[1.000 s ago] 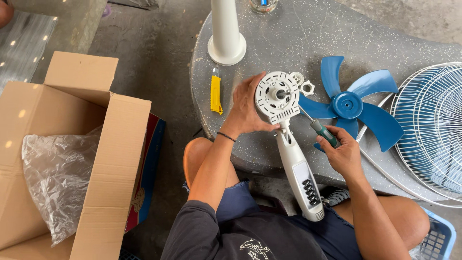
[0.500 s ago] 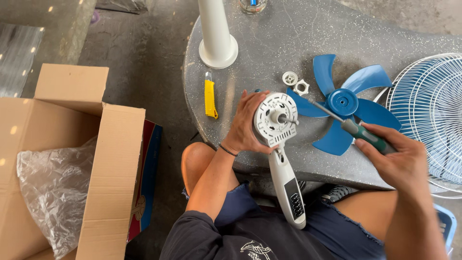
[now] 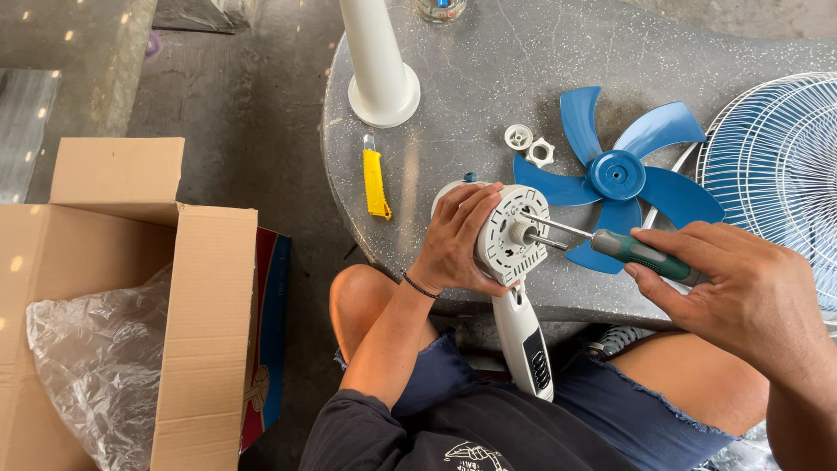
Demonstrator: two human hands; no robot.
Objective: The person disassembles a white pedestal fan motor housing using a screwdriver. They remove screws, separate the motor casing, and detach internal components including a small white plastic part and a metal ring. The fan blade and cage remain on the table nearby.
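White fan motor (image 3: 508, 234) clasped by left hand (image 3: 458, 240) at table edge; right hand (image 3: 741, 279) gripping screwdriver (image 3: 610, 244)

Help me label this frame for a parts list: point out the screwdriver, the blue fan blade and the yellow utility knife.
screwdriver (image 3: 641, 253): head view, on its green handle by the right hand.
blue fan blade (image 3: 616, 174): head view, on the round centre hub.
yellow utility knife (image 3: 376, 183): head view, on the middle of its body.

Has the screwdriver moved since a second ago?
Yes. The screwdriver in the right hand swung off the blue fan blade, toward the motor housing; its tip now meets the housing face.
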